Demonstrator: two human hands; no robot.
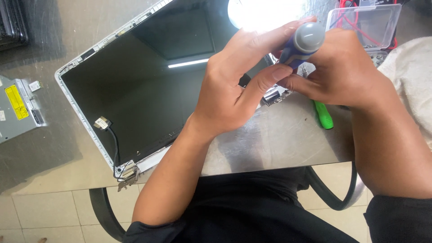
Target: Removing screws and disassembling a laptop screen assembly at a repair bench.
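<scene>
Head view: both hands, left hand (234, 85) and right hand (342, 72), grip wrapped tight around a blue-grey screwdriver (302, 42) at 1 o'clock of the laptop screen panel (144, 85) on the metal surface (279, 139).

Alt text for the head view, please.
Both hands, left hand and right hand, grip a blue screwdriver with a grey cap over the hinge corner of a bare laptop screen panel on a metal table; a green tool lies nearby.
</scene>
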